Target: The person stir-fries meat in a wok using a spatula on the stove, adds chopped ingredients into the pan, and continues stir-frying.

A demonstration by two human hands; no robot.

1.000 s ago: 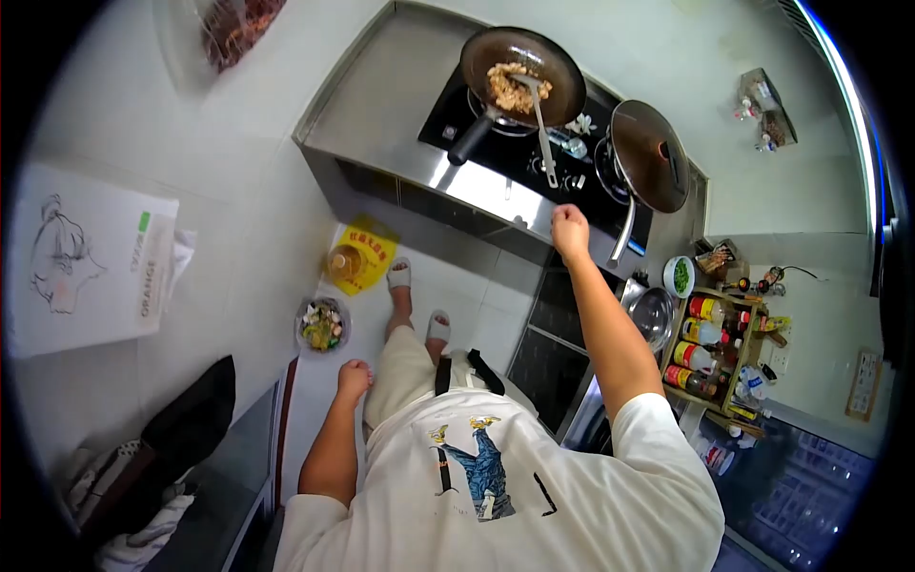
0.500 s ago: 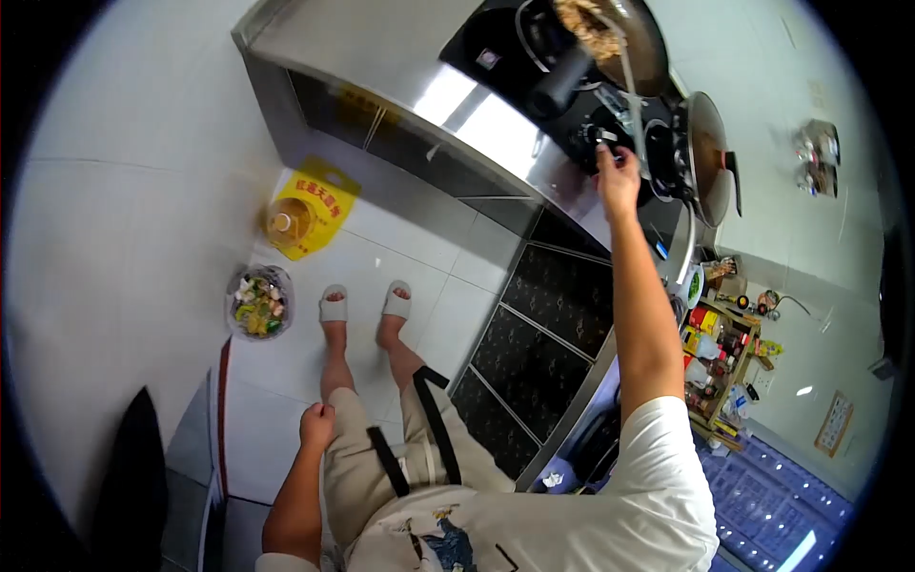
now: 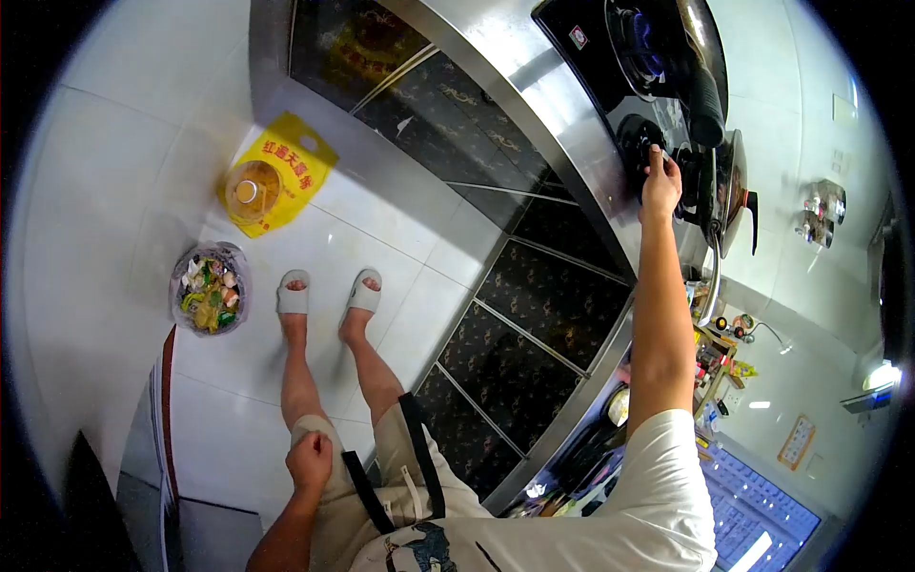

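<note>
1. The right hand (image 3: 660, 183), right of centre and above mid-frame, is at the front edge of the stove (image 3: 596, 67), fingers bent; what they grip, if anything, I cannot tell.
2. The left hand (image 3: 310, 462), lower left of centre, is curled in a loose fist, nothing visible in it.
3. The stove lies at upper right, set in the steel surface (image 3: 524, 69); its long axis slants from upper left toward lower right.
4. Just above the right hand juts the wok handle (image 3: 706, 110), its free end pointing down the frame, crowding the space there. A burner (image 3: 646, 57) near it glows blue.
5. The lidded pan (image 3: 734, 186) stands close at the hand's right; its long handle also points down, beside the forearm.
6. Dark cabinet doors (image 3: 510, 357) fill mid-frame.
7. On the floor (image 3: 381, 229), at left, are a yellow bag (image 3: 303, 162), a jug (image 3: 253, 195) overlapping it, and a scrap bin (image 3: 210, 291) below.
</note>
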